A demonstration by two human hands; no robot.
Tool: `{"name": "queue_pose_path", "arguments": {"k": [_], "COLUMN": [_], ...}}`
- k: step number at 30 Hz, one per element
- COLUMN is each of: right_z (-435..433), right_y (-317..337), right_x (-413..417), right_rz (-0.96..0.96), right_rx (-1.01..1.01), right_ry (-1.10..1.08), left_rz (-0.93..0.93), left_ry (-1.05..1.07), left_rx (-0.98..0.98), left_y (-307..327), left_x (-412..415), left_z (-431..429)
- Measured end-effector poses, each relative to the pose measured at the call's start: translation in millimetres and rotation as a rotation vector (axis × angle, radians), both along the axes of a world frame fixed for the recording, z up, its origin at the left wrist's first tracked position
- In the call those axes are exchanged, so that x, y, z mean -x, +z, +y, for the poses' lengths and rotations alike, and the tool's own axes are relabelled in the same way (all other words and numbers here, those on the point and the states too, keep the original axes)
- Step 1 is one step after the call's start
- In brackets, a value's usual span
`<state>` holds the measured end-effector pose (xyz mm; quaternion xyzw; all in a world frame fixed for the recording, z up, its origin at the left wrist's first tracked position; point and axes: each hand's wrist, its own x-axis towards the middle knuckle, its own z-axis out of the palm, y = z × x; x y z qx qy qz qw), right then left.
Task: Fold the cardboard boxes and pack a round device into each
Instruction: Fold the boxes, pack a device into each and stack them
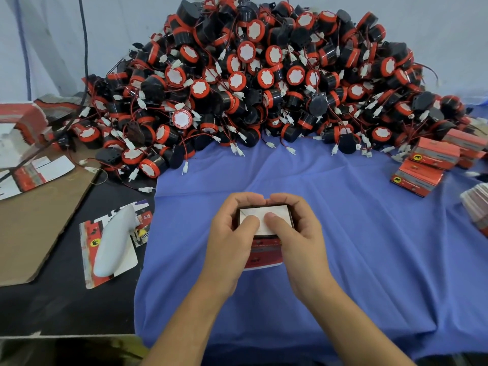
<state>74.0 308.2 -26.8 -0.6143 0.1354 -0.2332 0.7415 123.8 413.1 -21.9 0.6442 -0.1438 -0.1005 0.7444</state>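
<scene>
Both hands hold one small red box (264,249) over the blue cloth (369,247), near the front middle of the tabletop (66,299). The left hand (232,233) wraps its fingers round the box's left side and far edge, thumb pressing on the white top flap (260,216). The right hand (298,231) clamps the right side the same way, thumb on the flap just beside the left thumb. Behind them rises a big heap of round devices (264,75), black with red rims and trailing wires. Closed boxes (433,165) are stacked at the right. At the left lie flat box blanks (39,173), a brown cardboard sheet (34,228) and a white tool (113,241) resting on a blank
</scene>
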Motion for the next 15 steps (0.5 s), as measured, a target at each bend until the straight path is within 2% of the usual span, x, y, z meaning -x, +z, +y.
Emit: {"name": "queue_pose_path", "arguments": {"k": [5,9,15], "right_z": [0.8,1.3,2.4], "right_y": [0.6,2.5,4.3], "right_x": [-1.6,0.4,-1.5], "right_rz": [0.031,0.034,0.043], "right_rx": [0.052,-0.003,-0.045], "right_ry": [-0.04,-0.042,-0.105], "left_rz": [-0.074,0.08,0.323], "left_ry": [0.031,-0.059,-0.299], "left_rx": [-0.078,-0.069,-0.176], "left_y": [0.5,2.5,14.2], "left_x": [2.0,0.1,-10.7], "left_z": [-1.6,0.1,12.7]}}
